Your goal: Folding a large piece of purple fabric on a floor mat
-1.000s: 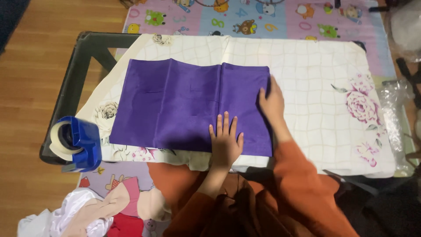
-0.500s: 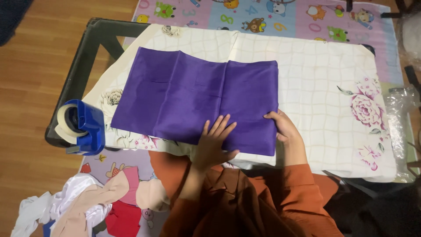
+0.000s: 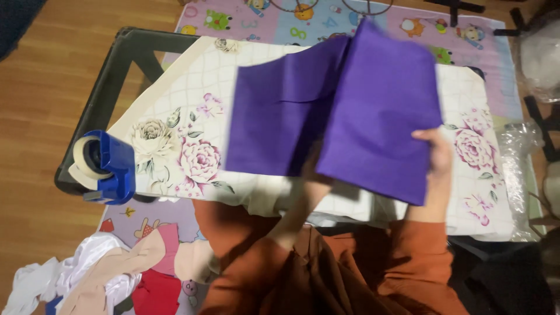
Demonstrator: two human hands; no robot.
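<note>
The desk (image 3: 175, 87) is covered by a cream sheet (image 3: 192, 116) printed with a grid and pink flowers. Above the sheet's middle a purple cloth (image 3: 350, 111) is held lifted, its right half raised nearer the camera than its left half (the motion blurs its edges). The cloth's right edge is gripped by the right hand (image 3: 438, 156), fingers closed round the fabric. The left hand is hidden behind the cloth's lower edge, so its state cannot be told; only an orange-sleeved forearm is seen rising toward it. A blue tape dispenser (image 3: 105, 166) is set at the desk's left corner, left of the cloth. Below the dispenser, a heap of clothes (image 3: 99, 274) is spread on a play mat (image 3: 408, 23).
</note>
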